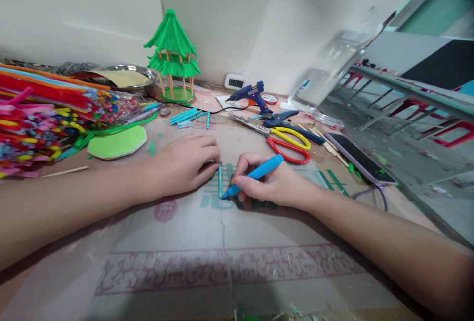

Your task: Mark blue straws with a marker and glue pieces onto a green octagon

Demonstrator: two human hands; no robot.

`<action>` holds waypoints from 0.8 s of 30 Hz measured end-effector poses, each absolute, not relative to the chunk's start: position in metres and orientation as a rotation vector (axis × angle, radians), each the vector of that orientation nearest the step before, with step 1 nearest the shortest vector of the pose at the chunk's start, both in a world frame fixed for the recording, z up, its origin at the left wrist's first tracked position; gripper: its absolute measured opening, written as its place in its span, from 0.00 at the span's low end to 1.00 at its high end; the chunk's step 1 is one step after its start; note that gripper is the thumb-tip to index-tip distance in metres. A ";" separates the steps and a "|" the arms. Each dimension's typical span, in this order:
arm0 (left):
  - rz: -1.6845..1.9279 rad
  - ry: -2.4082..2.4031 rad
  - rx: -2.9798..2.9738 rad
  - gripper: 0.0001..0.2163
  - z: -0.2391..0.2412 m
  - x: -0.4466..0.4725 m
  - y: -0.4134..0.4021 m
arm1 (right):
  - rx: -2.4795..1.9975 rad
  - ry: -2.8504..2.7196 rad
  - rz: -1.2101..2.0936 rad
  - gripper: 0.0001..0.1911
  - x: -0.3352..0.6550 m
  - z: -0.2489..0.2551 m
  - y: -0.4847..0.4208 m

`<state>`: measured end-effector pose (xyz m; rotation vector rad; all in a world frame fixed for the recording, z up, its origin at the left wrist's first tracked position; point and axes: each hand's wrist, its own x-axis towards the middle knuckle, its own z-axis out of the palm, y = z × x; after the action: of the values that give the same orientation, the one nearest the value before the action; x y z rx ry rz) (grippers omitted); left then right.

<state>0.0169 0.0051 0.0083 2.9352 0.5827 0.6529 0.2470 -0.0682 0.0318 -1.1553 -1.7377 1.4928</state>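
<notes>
My right hand (264, 182) is closed round a blue marker (264, 167), its tip down at the near end of a thin blue stick (220, 182). That stick lies on the table, pointing away from me. The fingers of my left hand (194, 160) pinch or press the stick's far end. Beyond my hands is a small group of blue sticks (188, 115), with a marker cap (184, 124) beside them. Further back stands a green tiered pavilion model (172, 59) with wooden posts.
At the left are bundles of coloured pipe cleaners (44, 118) and a green octagonal piece (117, 142). Behind my right hand lie red-and-yellow-handled scissors (289, 143), pliers (285, 119), a blue glue gun (252, 95) and a phone (359, 158). A small digital clock (235, 81) stands by the wall.
</notes>
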 end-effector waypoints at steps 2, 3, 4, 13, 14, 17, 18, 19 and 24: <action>0.643 0.585 2.941 0.11 0.009 0.017 0.005 | -1.171 -1.707 1.471 0.11 0.246 0.031 -0.068; 0.642 0.585 2.943 0.11 0.009 0.017 0.004 | -1.177 -1.694 1.462 0.11 0.246 0.031 -0.067; 0.644 0.584 2.943 0.11 0.010 0.018 0.004 | -1.180 -1.685 1.455 0.11 0.246 0.031 -0.067; 0.665 0.563 2.934 0.10 0.008 0.017 0.005 | -1.180 -1.727 1.353 0.12 0.246 0.029 -0.065; 0.675 0.557 2.936 0.10 0.009 0.017 0.005 | -1.189 -1.728 1.293 0.12 0.246 0.028 -0.063; 0.690 0.548 2.944 0.09 0.010 0.017 0.004 | -1.218 -1.727 1.174 0.12 0.246 0.025 -0.059; 0.682 0.556 2.948 0.09 0.010 0.018 0.003 | -1.224 -1.726 1.165 0.12 0.246 0.025 -0.058; 0.671 0.567 2.950 0.09 0.010 0.018 0.003 | -1.226 -1.730 1.162 0.13 0.247 0.025 -0.058; 0.637 0.602 2.946 0.09 0.009 0.018 0.003 | -1.188 -1.806 1.152 0.12 0.248 0.025 -0.060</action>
<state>0.0176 0.0035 0.0091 2.9456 0.6025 0.6375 0.2479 -0.0603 0.0249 -1.1883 -1.8062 1.1521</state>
